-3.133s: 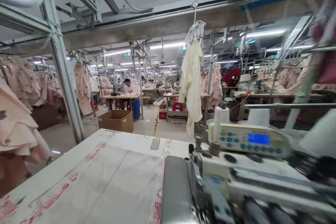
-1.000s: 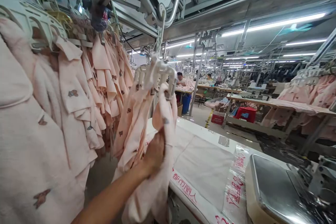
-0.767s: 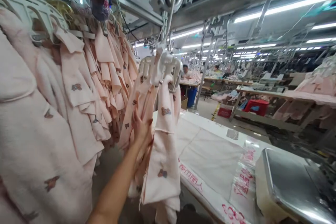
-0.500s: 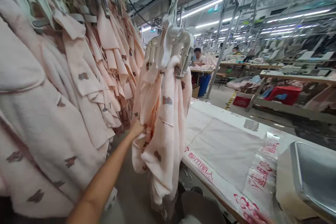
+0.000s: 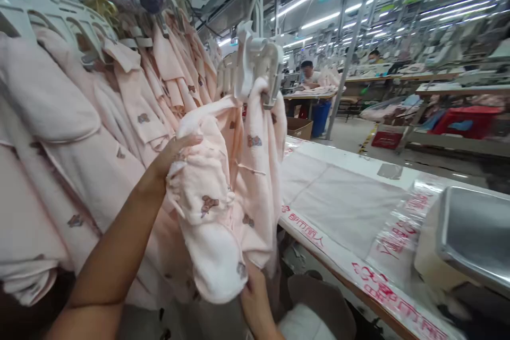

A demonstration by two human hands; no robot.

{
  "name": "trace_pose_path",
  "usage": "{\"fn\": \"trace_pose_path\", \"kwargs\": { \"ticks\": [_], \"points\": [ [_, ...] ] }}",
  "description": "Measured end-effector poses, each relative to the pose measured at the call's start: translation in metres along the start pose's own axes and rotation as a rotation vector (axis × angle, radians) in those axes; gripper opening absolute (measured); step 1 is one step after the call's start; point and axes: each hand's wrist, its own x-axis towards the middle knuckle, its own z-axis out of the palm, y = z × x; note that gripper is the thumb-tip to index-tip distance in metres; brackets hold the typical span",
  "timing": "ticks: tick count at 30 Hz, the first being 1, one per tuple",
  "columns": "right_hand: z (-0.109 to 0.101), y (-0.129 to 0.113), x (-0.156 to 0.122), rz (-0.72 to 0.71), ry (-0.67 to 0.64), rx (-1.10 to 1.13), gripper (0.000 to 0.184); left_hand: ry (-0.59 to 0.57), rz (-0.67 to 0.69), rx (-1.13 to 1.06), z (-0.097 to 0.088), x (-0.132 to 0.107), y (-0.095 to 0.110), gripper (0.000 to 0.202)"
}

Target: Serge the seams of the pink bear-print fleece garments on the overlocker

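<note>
A pale pink, fleecy garment with small brown bear prints hangs in front of me from a white plastic clip hanger. My left hand is closed on its upper left part, lifting the cloth out to the left. Lower down, my right hand grips the garment near a rounded, paler end; its fingertips are partly hidden by the cloth. Between the two hands the fabric is bunched and tilted. Another pink panel of the hanging clothing drops straight down on the right side of the hanger.
To the left, a dense row of similar pink garments hangs on hangers. A white table on the right carries plastic sheeting with red lettering and a scale with a metal pan. Farther back, people sit at sewing tables.
My left hand has moved up, raising part of the garment to the left. My right hand has come from the table's lower right to grip the garment's lower end.
</note>
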Motion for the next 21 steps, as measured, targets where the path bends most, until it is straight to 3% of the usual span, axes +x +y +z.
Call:
{"fn": "trace_pose_path", "kwargs": {
  "ticks": [3,4,6,8,10,12,13,14,16,18,21],
  "points": [
    [-0.087,-0.059,-0.002,-0.08,0.137,0.054,0.022,0.15,0.176,0.279,0.014,-0.004,0.003,0.038],
    [-0.119,-0.083,-0.005,-0.1,0.254,0.013,0.019,0.199,0.282,0.328,0.029,-0.009,0.004,0.044],
    [-0.174,-0.13,-0.01,-0.143,0.476,-0.151,0.016,0.18,0.551,0.315,0.076,-0.031,0.011,0.059],
    [-0.212,-0.165,-0.009,-0.224,0.581,-0.315,0.014,-0.243,0.754,0.259,0.131,-0.062,0.029,0.06],
    [-0.236,-0.178,-0.005,-0.292,0.705,-0.424,0.014,-0.634,0.88,0.261,0.18,-0.088,0.056,0.049],
    [-0.249,-0.166,-0.004,-0.27,0.742,-0.438,0.028,-0.699,0.948,0.184,0.212,-0.096,0.085,0.039],
    [-0.253,-0.152,-0.008,-0.215,0.702,-0.394,0.044,-0.647,0.961,0.13,0.222,-0.093,0.098,0.034],
    [-0.254,-0.135,-0.015,-0.118,0.595,-0.367,0.059,-0.583,0.969,0.081,0.229,-0.086,0.109,0.03],
    [-0.25,-0.096,-0.037,0.057,0.403,-0.3,0.055,-0.504,0.995,0.037,0.235,-0.067,0.12,0.024],
    [-0.244,-0.061,-0.066,0.186,0.311,-0.372,0.041,-0.475,1.047,0.121,0.238,-0.049,0.118,0.025],
    [-0.244,-0.038,-0.107,0.25,0.368,-0.478,0.045,-0.34,1.085,0.443,0.242,-0.028,0.094,0.032]
  ]
}}
